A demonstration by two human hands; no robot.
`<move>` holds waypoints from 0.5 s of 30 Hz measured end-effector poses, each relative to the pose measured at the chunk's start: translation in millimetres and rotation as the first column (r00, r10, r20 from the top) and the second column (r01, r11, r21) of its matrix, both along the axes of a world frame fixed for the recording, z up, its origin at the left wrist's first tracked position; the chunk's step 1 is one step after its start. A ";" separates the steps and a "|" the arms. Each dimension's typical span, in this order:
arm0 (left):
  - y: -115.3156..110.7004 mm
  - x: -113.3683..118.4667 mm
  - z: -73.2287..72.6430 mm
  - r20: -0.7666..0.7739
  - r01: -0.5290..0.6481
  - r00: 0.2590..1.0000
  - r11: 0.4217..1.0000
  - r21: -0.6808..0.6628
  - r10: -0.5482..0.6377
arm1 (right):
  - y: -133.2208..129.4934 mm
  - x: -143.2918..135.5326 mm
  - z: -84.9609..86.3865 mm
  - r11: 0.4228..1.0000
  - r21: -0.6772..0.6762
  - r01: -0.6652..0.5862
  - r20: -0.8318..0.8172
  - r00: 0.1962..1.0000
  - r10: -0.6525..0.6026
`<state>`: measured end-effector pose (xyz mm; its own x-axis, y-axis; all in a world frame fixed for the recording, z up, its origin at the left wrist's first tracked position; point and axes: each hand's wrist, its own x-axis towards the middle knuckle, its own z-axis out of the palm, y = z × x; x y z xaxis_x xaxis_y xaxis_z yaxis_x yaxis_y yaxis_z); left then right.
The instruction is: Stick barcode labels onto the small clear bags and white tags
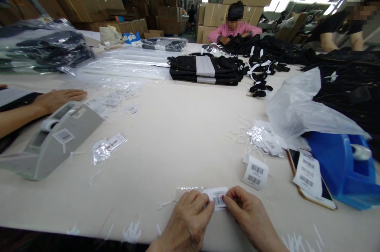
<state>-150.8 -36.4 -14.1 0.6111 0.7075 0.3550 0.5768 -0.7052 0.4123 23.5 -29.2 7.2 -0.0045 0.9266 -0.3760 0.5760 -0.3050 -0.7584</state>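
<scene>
Two hands meet at the bottom centre of the frame over a small barcode label (217, 198) lying on the table (178, 133): the left hand (185, 224) pinches its left edge with thumb and fingers closed on it, and the right hand (247, 214) pinches its right edge the same way. A clear plastic sleeve (185, 192) lies flat under and just left of the label. Slightly higher to the right sits a roll of barcode stickers (255, 172), then a phone (311, 182) with a label sheet across it, touching a blue tape dispenser (341, 173) at the lower right. At the left edge a grey tape dispenser (56, 139) rests beside a co-worker's hand (59, 97) lying flat on the table. In the middle distance a folded stack of black garments (206, 70) sits upper centre, and behind it a person in a pink top (234, 30) handles dark cloth.
</scene>
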 end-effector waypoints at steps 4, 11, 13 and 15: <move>-0.4 0.6 -2.4 -0.027 -0.004 1.000 0.997 0.075 0.006 | -2.4 -2.9 -1.2 0.997 0.079 -0.019 0.120 0.993 0.010; -1.3 -1.3 -6.0 -0.104 0.032 0.995 0.987 0.158 -0.015 | -4.8 -4.9 -8.5 0.964 0.246 -0.098 0.418 0.908 -0.015; -1.2 -1.3 -6.4 -0.086 0.036 0.996 0.988 0.153 -0.023 | -9.7 -3.6 -13.0 0.861 0.468 -0.197 0.481 0.874 -0.061; -1.0 -1.2 -6.0 -0.070 0.036 0.997 0.989 0.141 -0.026 | -17.2 -2.1 -18.9 0.645 0.648 -0.405 0.567 0.822 -0.055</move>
<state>-152.0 -37.5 -20.1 0.6583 0.6330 0.4074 0.5770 -0.7719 0.2670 21.3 -46.4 -11.7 -0.2278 0.8844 0.4073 0.9011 0.3500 -0.2559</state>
